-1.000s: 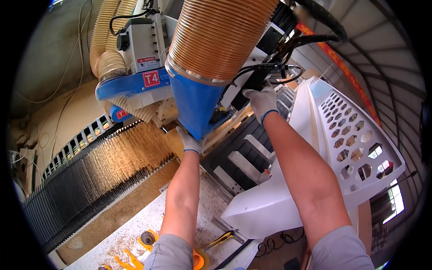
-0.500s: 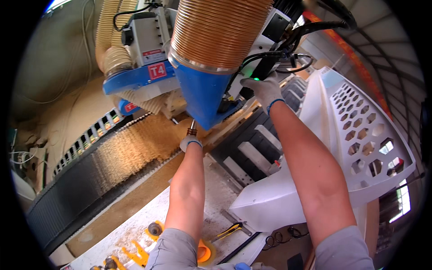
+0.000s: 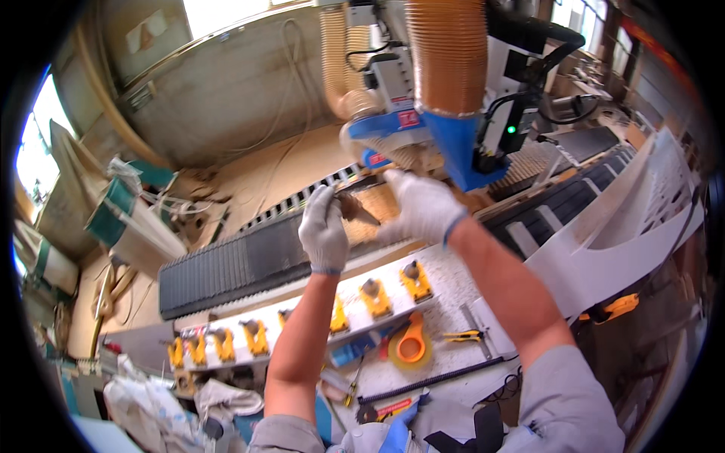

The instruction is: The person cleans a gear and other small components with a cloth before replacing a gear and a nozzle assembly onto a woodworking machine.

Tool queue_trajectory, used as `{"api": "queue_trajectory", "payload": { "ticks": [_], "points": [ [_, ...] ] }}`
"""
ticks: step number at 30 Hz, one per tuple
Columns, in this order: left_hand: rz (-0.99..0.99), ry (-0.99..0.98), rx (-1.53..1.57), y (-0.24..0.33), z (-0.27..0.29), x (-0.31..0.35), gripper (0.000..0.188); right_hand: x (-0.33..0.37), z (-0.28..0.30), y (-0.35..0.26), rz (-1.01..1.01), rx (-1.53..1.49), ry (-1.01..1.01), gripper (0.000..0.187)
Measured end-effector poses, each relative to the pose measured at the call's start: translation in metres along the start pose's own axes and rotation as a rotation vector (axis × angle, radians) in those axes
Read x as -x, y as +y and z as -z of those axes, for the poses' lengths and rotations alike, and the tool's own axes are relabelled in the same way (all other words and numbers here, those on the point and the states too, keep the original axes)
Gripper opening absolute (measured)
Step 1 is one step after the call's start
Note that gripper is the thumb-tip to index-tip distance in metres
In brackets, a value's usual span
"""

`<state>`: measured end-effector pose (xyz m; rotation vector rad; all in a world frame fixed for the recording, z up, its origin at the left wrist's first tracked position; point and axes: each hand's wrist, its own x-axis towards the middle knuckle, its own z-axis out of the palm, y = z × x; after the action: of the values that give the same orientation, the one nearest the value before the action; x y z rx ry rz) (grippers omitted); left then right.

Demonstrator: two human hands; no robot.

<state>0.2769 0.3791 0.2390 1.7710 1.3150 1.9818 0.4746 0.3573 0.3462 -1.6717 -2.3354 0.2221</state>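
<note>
Nearest me, an orange-ringed tape roll (image 3: 411,348) lies on the speckled white surface (image 3: 455,291), a row of yellow tool holders (image 3: 375,299) beyond it; past these I have my left hand (image 3: 325,229), though I cannot tell whether its fingers clamp the blurred brown piece (image 3: 352,207) between both hands; my right hand (image 3: 425,207) faces it, fingers spread apart; farther off, a blue hood (image 3: 453,151) hangs beneath a ribbed orange hose (image 3: 447,64)

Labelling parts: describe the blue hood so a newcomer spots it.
At upper right of centre, find the thickest, orange-brown ribbed hose. The blue hood sits at its lower end. Unlike the flatter blue bracket on its left, it tapers downward.
</note>
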Motion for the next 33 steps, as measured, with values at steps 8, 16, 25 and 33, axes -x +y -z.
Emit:
{"api": "queue_trajectory", "payload": {
  "ticks": [8,16,25,33],
  "points": [
    [0.153,-0.166,0.083,0.152,0.159,0.194,0.077,0.227,-0.171,-0.103,0.158,-1.078,-0.016,0.070],
    [0.545,-0.286,-0.005,0.215,0.195,0.306,0.090,0.305,-0.197,-0.087,0.302,-1.200,-0.094,0.049],
    [0.372,-0.254,-0.133,0.255,0.191,0.316,0.080,0.332,-0.214,-0.086,0.495,-1.073,-0.222,0.048],
    [0.123,-0.371,-0.354,0.267,0.181,0.307,0.080,0.357,-0.388,-0.072,0.896,-0.788,-0.280,0.065]
  ]
}}
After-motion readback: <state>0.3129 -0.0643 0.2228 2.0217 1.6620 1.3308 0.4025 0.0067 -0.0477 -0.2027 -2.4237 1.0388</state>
